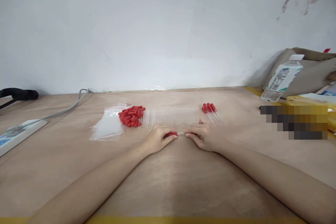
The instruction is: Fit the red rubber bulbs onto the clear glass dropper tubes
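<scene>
My left hand point(159, 140) is closed around a red rubber bulb point(172, 134). My right hand point(203, 136) pinches the clear glass tube point(181, 133) that runs out of that bulb, so bulb and tube lie level between my fingers. Just behind my hands is a row of clear glass tubes point(168, 116), side by side. Left of the row sits a heap of red rubber bulbs point(131, 116). To the right, several droppers point(212, 112) with red bulbs on their tubes lie together. The far end of the held tube is hidden by my right fingers.
Clear plastic bags point(109, 126) lie left of the bulbs. A white power strip point(23, 133) with a grey cable point(63, 112) is at the left. On the right, a plastic bottle point(283, 78) leans by a grey bag point(312, 73), near a yellow package point(301, 101). A wall point(157, 35) stands behind.
</scene>
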The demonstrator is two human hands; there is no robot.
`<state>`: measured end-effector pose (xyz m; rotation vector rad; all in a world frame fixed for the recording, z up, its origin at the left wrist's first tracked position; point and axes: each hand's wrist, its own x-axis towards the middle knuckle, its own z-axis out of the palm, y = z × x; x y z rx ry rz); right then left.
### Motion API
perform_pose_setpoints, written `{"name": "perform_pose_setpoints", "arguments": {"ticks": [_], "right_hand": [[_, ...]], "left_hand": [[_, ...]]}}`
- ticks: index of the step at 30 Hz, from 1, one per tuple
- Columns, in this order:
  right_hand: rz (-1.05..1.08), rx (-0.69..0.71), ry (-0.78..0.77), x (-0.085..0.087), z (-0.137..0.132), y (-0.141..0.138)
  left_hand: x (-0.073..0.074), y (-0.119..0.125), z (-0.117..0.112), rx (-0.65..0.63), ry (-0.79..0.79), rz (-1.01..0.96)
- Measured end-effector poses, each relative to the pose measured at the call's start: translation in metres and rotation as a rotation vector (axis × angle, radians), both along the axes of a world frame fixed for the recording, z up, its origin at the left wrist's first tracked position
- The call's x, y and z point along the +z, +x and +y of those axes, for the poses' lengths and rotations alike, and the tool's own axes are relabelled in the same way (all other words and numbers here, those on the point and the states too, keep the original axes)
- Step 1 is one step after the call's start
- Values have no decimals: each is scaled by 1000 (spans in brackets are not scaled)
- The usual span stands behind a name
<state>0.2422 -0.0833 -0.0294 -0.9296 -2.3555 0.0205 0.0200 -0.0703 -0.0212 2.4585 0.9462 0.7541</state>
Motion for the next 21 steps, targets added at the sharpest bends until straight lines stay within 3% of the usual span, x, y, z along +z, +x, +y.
{"name": "perform_pose_setpoints", "arguments": {"ticks": [9, 15, 21], "right_hand": [[67, -36, -81, 2, -2, -2], [91, -38, -9, 0, 4, -10], [56, -76, 12, 3, 4, -18]], "left_hand": [[2, -2, 5, 54, -147, -127], [-4, -2, 10, 59, -206, -159], [-4, -2, 8, 44, -153, -166]]}}
